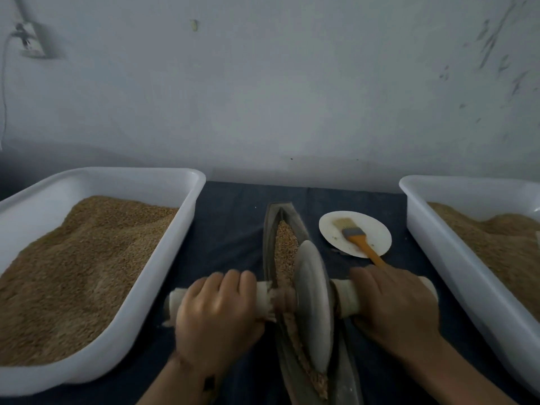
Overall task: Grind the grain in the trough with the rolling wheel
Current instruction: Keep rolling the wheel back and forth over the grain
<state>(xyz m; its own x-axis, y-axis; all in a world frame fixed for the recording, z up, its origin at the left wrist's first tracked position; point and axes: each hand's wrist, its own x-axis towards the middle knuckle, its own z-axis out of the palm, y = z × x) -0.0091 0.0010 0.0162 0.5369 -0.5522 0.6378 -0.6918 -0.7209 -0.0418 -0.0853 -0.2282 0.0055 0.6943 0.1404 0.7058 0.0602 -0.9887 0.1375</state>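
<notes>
Left hand (214, 314) curled over the left end of the handle (264, 299), knuckles up, fingers wrapped over the top. Right hand (394, 308) lies over the right end of the same handle, fingers bent down over it; grip underneath is hidden. Both hands are motion-blurred.

The handle runs crosswise through the wheel (314, 305), a grey disc standing on edge in the trough (270, 229). The trough is a narrow, boat-shaped channel running away from the person, pointed at the far end. Grain (285, 247) fills the channel ahead of the wheel, and more shows behind it near the bottom edge, looking finer there.

Trough sits on a dark blue cloth (230, 223) covering the table. Just right of the trough's far end: a white plate (377, 232) with a brush (358, 236) lying on it, pale bristles pointing away, orange handle reaching toward the right hand.

Left tub (187, 182), white plastic, heaped with brown grain. Right tub (415, 197), also white, holds a similar heap, partly out of frame. Pale wall (277, 83) behind, with a socket and cable at the upper left.
</notes>
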